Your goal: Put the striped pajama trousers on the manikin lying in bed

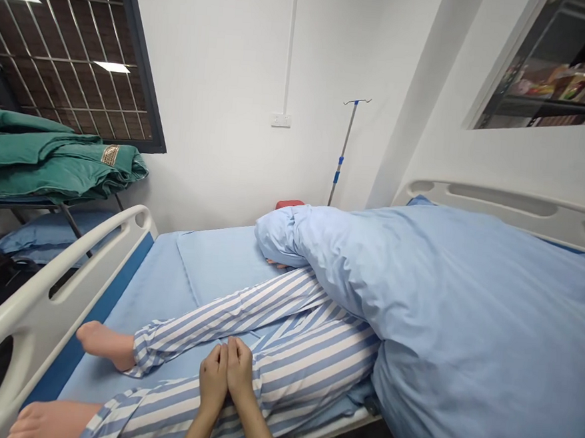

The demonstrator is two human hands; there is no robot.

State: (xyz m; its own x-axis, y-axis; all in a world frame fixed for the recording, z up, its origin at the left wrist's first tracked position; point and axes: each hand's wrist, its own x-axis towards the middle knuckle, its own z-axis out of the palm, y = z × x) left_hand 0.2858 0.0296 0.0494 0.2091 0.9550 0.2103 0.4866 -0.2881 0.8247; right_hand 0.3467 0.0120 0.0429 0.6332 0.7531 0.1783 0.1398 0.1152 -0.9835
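Note:
My left hand and my right hand are side by side and touching, both closed with fingers curled down. They are over the near striped trouser leg, around knee height. Whether any cloth is inside the fingers is hidden. Beyond them stretches the far striped trouser leg. Both legs belong to a figure lying on the bed, with smooth, manikin-like bare feet: the far foot and the near foot. A light blue quilt covers the upper body, folded back at the thighs.
The bed has a white footboard at left and a white headboard at right, with a blue sheet between. Behind it stands an IV pole. Folded green bedding is stacked by the barred window.

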